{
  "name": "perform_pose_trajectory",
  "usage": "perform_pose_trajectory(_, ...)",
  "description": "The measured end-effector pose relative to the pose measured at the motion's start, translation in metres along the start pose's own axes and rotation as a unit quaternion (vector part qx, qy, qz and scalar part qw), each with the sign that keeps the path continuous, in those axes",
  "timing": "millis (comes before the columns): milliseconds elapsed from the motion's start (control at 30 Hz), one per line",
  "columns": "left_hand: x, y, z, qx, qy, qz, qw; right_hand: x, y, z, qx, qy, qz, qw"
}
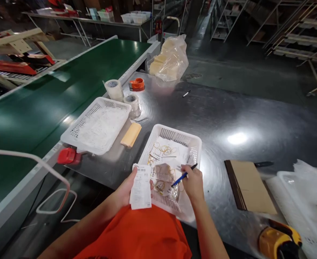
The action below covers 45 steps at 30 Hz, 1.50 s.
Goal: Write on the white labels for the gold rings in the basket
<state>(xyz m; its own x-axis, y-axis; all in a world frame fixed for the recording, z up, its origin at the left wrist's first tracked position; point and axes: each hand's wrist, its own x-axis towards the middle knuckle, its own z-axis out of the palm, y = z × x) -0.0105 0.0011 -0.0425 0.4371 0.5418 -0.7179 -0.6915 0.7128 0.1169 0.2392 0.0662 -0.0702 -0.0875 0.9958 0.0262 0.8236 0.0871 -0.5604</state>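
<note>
My left hand (127, 187) is closed around a stack of printed paper slips (141, 189), with a barcode at the top of the front one. My right hand (194, 181) grips a blue pen (180, 178) and hovers over the right side of a white perforated basket (197, 144). Inside that basket lie small clear packets with gold-coloured rings (165, 149) and white printed papers (182, 153). The slips cover part of the basket's left edge.
Left of the basket are a folded tan bundle (131, 135), another white basket (124, 108) and tape rolls (131, 102). An orange tape dispenser (137, 84) stands behind. A green conveyor (67, 84) runs along the left. Cardboard (251, 187) and a yellow-black device (273, 239) lie right.
</note>
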Motion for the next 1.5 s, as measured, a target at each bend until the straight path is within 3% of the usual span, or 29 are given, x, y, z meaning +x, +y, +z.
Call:
perform_pose_trajectory(67,0.002,-0.001,0.003,0.026,0.014,-0.014,0.999,-0.012,-0.006,-0.024,0.176,-0.021,-0.081,0.981)
perform_pose_trajectory(167,0.006,-0.008,0.012,0.052,-0.037,-0.078,0.995,-0.023,-0.022,-0.044,0.387,-0.136,-0.112,0.905)
perform_pose_trajectory(233,0.008,-0.013,0.019,0.059,-0.082,-0.120,0.988,-0.025,-0.032,-0.045,0.466,-0.183,-0.098,0.860)
perform_pose_trajectory(300,0.010,-0.017,0.023,0.078,-0.091,-0.124,0.985,-0.025,-0.039,-0.041,0.526,-0.201,-0.080,0.823)
perform_pose_trajectory(400,0.012,-0.017,0.027,0.107,-0.078,-0.079,0.988,-0.022,-0.042,-0.036,0.616,-0.224,-0.047,0.754)
perform_pose_trajectory(467,0.011,-0.014,0.030,0.102,-0.083,-0.052,0.990,-0.018,-0.044,-0.034,0.641,-0.229,-0.038,0.732)
perform_pose_trajectory(567,0.004,-0.011,0.036,0.093,-0.100,-0.050,0.989,-0.011,-0.051,-0.033,0.582,-0.232,-0.087,0.774)
perform_pose_trajectory(667,-0.005,-0.013,0.040,0.120,-0.097,-0.126,0.980,-0.005,-0.059,-0.028,0.489,-0.246,-0.133,0.826)
perform_pose_trajectory(733,-0.008,-0.017,0.040,0.142,-0.080,-0.158,0.974,-0.004,-0.062,-0.023,0.455,-0.233,-0.125,0.850)
perform_pose_trajectory(800,-0.009,-0.019,0.038,0.155,-0.061,-0.139,0.976,-0.005,-0.061,-0.016,0.457,-0.175,-0.093,0.867)
perform_pose_trajectory(900,-0.008,-0.020,0.033,0.156,-0.067,-0.099,0.981,-0.009,-0.055,-0.010,0.480,-0.050,-0.028,0.875)
perform_pose_trajectory(967,-0.008,-0.019,0.032,0.156,-0.083,-0.093,0.980,-0.013,-0.052,-0.010,0.473,-0.010,-0.011,0.881)
perform_pose_trajectory(1233,-0.010,-0.020,0.032,0.156,-0.079,-0.071,0.982,-0.031,-0.059,-0.010,0.302,-0.076,-0.064,0.948)
perform_pose_trajectory(1400,-0.005,-0.023,0.031,0.126,-0.077,-0.064,0.987,-0.036,-0.059,-0.008,0.262,-0.051,-0.092,0.959)
perform_pose_trajectory(1500,-0.004,-0.023,0.033,0.097,-0.077,-0.072,0.990,-0.042,-0.064,-0.011,0.291,0.018,-0.088,0.952)
